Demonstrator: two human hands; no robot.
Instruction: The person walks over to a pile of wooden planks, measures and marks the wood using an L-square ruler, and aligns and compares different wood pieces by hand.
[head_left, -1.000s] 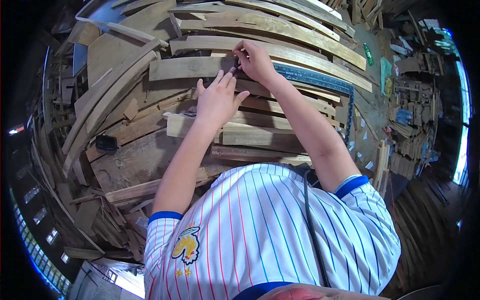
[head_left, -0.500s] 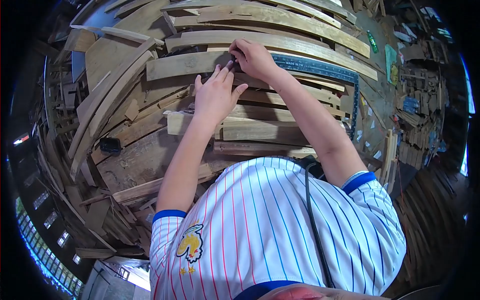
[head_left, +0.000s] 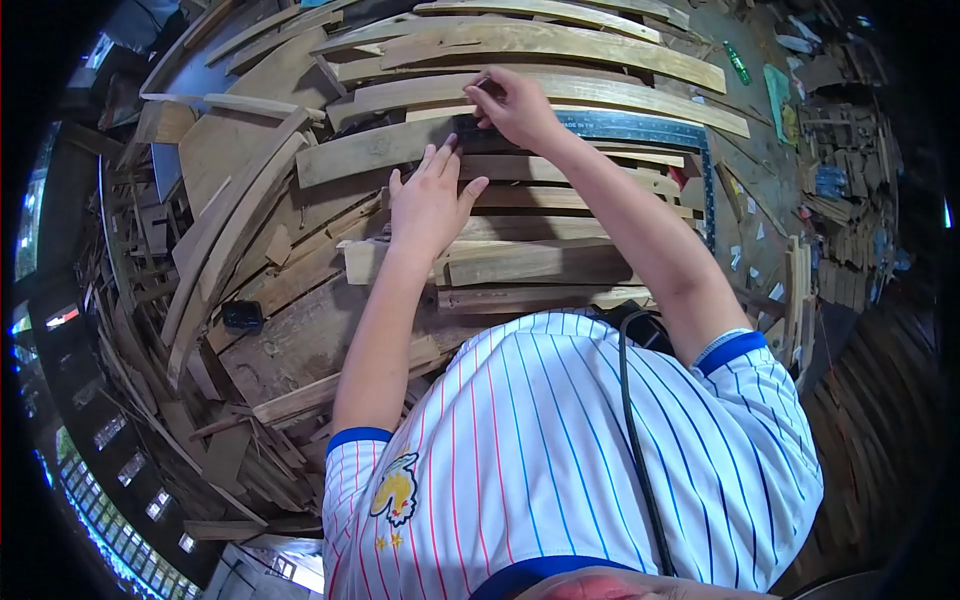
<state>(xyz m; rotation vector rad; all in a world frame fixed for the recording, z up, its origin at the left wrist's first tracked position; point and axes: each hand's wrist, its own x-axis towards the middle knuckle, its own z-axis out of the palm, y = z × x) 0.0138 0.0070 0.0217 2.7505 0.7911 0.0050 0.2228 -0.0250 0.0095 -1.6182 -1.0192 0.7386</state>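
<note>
My left hand [head_left: 428, 200] lies with fingers stretched out and thumb apart. Its fingertips press on the right part of a wooden board [head_left: 370, 150], beside the dark end of a metal carpenter's square [head_left: 640, 130]. The square's long blade runs right from under my hands and bends toward me at its far corner. Just above the square, my right hand [head_left: 515, 110] is closed, thumb and fingers pinched together. Whatever it pinches is too small and dark to name. The two hands are close but apart.
Several long planks [head_left: 560, 50] lie side by side behind the board, and shorter boards [head_left: 540, 265] lie nearer me. Curved wooden strips [head_left: 235, 220] lean at the left. A small black box-like thing [head_left: 242, 317] rests below them. A green bottle [head_left: 737, 62] lies at the upper right.
My right hand has risen slightly from the board and away from my left fingertips, still pinched. The left hand stays on the board. The whole view has shifted a little.
</note>
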